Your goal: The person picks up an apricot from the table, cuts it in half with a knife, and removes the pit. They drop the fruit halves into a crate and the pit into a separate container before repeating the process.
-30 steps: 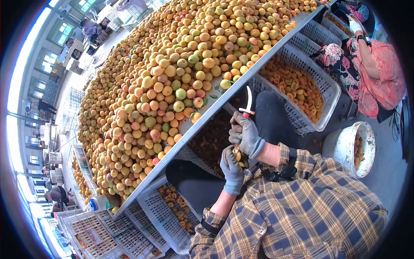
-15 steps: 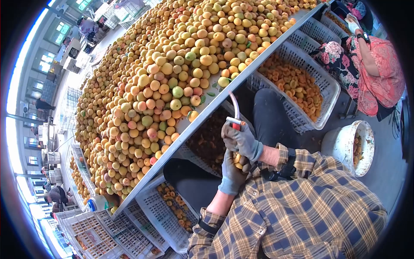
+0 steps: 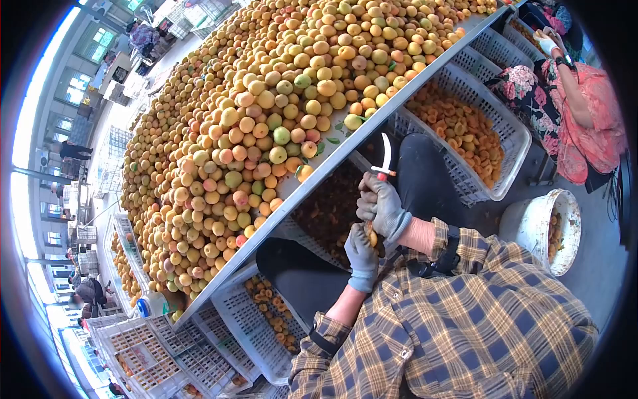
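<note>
In my gloved right hand [image 3: 385, 211] is a curved knife [image 3: 387, 154] with a pale blade and a bit of red at its base. The blade points up and away from me. My gloved left hand [image 3: 363, 251] is closed around an apricot [image 3: 373, 235], mostly hidden between the two hands. Both hands meet above my lap, in front of the checked shirt. A large heap of whole apricots [image 3: 266, 133] lies on the metal-edged table [image 3: 319, 169] beyond them.
A crate of apricot halves [image 3: 462, 133] stands by my right knee, another crate [image 3: 272, 312] by my left. A white bucket [image 3: 541, 226] is at right. A co-worker in a pink top [image 3: 591, 126] sits beyond. Stacked crates [image 3: 146, 352] stand at lower left.
The knife has turned so its curved blade shows broadside and tilts more to the right. My right hand has shifted slightly right, and my left hand has rolled around the apricot.
</note>
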Tool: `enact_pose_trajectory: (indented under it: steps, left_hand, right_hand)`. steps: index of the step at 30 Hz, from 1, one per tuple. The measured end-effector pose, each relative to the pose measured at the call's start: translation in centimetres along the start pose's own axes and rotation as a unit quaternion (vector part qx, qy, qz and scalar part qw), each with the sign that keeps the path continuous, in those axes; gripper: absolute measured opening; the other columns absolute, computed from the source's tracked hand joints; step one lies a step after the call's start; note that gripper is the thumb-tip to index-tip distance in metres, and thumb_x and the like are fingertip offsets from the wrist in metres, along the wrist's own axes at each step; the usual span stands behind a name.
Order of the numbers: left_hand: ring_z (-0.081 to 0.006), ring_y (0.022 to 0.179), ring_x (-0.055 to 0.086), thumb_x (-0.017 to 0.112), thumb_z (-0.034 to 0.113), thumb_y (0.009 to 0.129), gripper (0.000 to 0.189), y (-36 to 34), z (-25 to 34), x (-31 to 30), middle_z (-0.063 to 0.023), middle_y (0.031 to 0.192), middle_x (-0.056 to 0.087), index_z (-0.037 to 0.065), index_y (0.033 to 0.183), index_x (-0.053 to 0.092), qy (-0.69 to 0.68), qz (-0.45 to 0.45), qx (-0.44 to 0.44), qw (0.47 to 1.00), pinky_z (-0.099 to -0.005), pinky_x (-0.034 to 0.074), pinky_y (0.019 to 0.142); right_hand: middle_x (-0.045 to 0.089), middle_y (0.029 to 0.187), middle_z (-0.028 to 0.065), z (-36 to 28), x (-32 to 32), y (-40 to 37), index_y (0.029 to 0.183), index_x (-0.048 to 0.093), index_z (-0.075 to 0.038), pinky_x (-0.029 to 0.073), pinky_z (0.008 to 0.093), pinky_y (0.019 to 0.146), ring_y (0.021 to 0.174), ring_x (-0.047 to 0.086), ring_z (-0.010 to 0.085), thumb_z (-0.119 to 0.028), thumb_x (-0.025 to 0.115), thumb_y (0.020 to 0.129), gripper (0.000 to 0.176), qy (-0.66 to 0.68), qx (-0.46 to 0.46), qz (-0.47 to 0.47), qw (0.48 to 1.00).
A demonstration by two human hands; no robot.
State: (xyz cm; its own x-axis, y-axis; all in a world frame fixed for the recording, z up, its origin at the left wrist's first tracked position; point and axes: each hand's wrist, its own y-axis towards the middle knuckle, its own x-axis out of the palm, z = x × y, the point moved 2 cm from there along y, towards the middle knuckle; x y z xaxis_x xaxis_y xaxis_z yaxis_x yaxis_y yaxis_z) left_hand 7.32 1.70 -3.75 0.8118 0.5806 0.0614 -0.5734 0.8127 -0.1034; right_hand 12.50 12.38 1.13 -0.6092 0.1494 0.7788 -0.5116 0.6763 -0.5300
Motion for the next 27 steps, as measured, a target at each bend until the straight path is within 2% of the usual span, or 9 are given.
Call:
enact_pose_trajectory:
  steps: [3,7,9,11,15,18,22,25,27]
  left_hand:
    - [-0.0103,0.058,0.052,0.037,0.046,0.097,0.050,-0.1,-1.1,-0.1,-0.0032,0.069,0.057,0.002,0.087,0.057,-0.065,-0.007,-0.069,0.995,-0.0246,0.042,0.051]
    - [-0.0114,0.063,0.056,0.029,0.050,0.098,0.056,-0.2,2.5,0.8,-0.0046,0.073,0.060,0.003,0.088,0.058,-0.125,-0.025,-0.207,0.970,-0.0257,0.045,0.055]
    - [-0.0113,0.063,0.056,0.025,0.052,0.098,0.061,0.4,2.7,0.5,-0.0051,0.074,0.060,0.003,0.089,0.059,-0.028,-0.064,-0.149,0.986,-0.0262,0.046,0.056]
    - [-0.0159,0.046,0.052,0.029,0.046,0.099,0.048,0.4,3.2,0.7,-0.0057,0.065,0.055,0.004,0.092,0.053,-0.094,-0.051,-0.153,0.982,-0.0271,0.042,0.040]
    - [-0.0164,0.044,0.055,0.028,0.050,0.098,0.054,0.4,2.3,0.6,-0.0071,0.058,0.056,0.003,0.085,0.051,-0.128,-0.048,-0.171,0.976,-0.0276,0.045,0.043]
    - [-0.0178,0.045,0.056,0.033,0.046,0.098,0.046,0.6,0.9,0.2,-0.0075,0.061,0.056,0.004,0.088,0.050,-0.097,-0.046,-0.111,0.988,-0.0273,0.044,0.041]
    - [-0.0122,0.056,0.054,0.036,0.041,0.099,0.041,0.2,1.6,1.1,-0.0036,0.073,0.057,0.005,0.091,0.053,-0.180,0.002,-0.134,0.975,-0.0253,0.043,0.049]
    - [-0.0070,0.062,0.052,0.037,0.038,0.100,0.040,-0.2,1.6,0.6,-0.0005,0.075,0.056,0.005,0.089,0.055,-0.192,0.014,-0.175,0.965,-0.0227,0.042,0.055]
    - [-0.0074,0.060,0.052,0.036,0.040,0.099,0.041,-0.1,1.6,0.0,-0.0009,0.073,0.056,0.005,0.087,0.056,-0.164,0.007,-0.186,0.969,-0.0226,0.042,0.052]
  right_hand:
    - [0.027,0.049,-0.0084,0.2,-0.3,0.3,0.075,0.049,-0.012,0.022,0.0221,0.036,0.036,0.024,0.0045,-0.032,0.056,0.091,0.027,0.080,0.044,0.031,0.995]
    - [0.029,0.050,-0.0075,0.1,0.4,-0.6,0.077,0.051,-0.011,0.022,0.0217,0.035,0.037,0.028,0.0041,-0.030,0.058,0.091,0.024,-0.013,-0.018,-0.016,1.000]
    - [0.031,0.050,-0.0074,-0.6,1.1,-1.1,0.077,0.051,-0.011,0.022,0.0209,0.035,0.037,0.028,0.0038,-0.030,0.059,0.090,0.025,-0.040,-0.053,-0.050,0.997]
    - [0.036,0.051,-0.0069,-0.8,1.3,-1.2,0.078,0.053,-0.010,0.023,0.0204,0.035,0.037,0.031,0.0033,-0.028,0.059,0.091,0.023,-0.043,-0.078,-0.074,0.993]
    - [0.040,0.056,-0.0053,-0.8,1.9,-1.9,0.079,0.052,-0.006,0.027,0.0184,0.040,0.044,0.036,0.0014,-0.026,0.058,0.092,0.024,-0.176,-0.182,-0.113,0.961]
    - [0.056,0.078,-0.0035,-0.6,1.4,-2.0,0.086,0.058,-0.005,0.038,0.0147,0.057,0.064,0.046,-0.0005,-0.018,0.060,0.091,0.014,-0.179,-0.208,-0.172,0.946]
    - [0.056,0.078,-0.0032,0.1,1.2,-1.9,0.087,0.059,-0.005,0.038,0.0149,0.056,0.064,0.047,-0.0002,-0.018,0.060,0.091,0.014,-0.221,-0.200,-0.155,0.942]
    - [0.053,0.069,-0.0038,1.1,-0.2,-1.0,0.086,0.058,-0.005,0.034,0.0162,0.044,0.053,0.044,-0.0003,-0.019,0.061,0.090,0.015,-0.119,-0.079,-0.209,0.967]
    - [0.030,0.050,-0.0070,0.1,1.5,-1.5,0.079,0.050,-0.009,0.026,0.0206,0.038,0.039,0.030,0.0032,-0.028,0.054,0.093,0.025,-0.111,-0.065,-0.107,0.986]
